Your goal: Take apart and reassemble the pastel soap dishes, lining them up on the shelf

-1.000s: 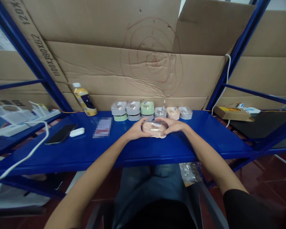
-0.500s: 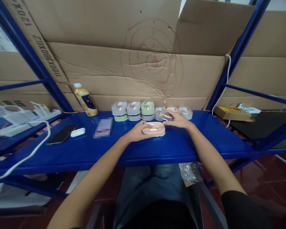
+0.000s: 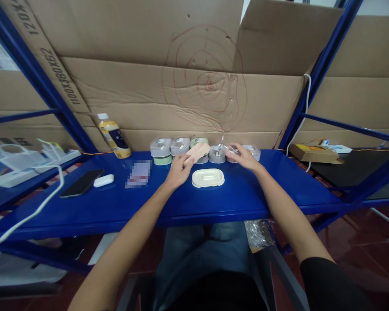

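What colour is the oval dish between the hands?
The oval dish is cream, seen best in the head view.

Premises assessed as a makeshift storeroom or small packing workroom rather than a dwelling: a blue painted steel shelving rack (image 3: pixel 233 203) serves as the work surface, its upright (image 3: pixel 52 103) standing against flattened corrugated cardboard sheets (image 3: pixel 116 95) that line the rear, with carton dimensions printed at upper left. Flooring is dark red tile (image 3: pixel 369 242), seen at lower right. A row of small lidded plastic cases (image 3: pixel 162 147) stands along the back of the shelf, and a white power strip (image 3: pixel 61 155) with a loose white cable (image 3: pixel 35 216) sits at left.
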